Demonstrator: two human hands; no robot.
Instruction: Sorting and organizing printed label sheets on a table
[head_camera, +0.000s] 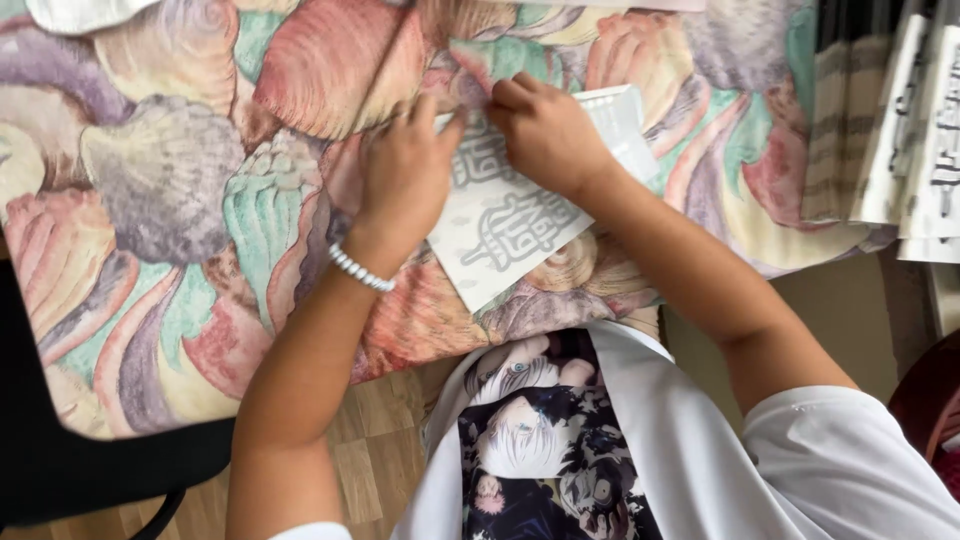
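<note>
Both hands' grip pinching white sheet (510, 225) top edge, seemingly peeling, left hand (405, 180), right hand (548, 135)

A white rectangular sticker sheet (510, 215) with grey printed figures lies slantwise on the shell-patterned cloth (170, 190), near its front edge. The left hand (405, 175) and the right hand (545, 135) press on the sheet's far end, side by side. To the right of the cloth, a row of similar white sheets (920, 130) with dark figures overlaps, leaning past the cloth's right edge.
</note>
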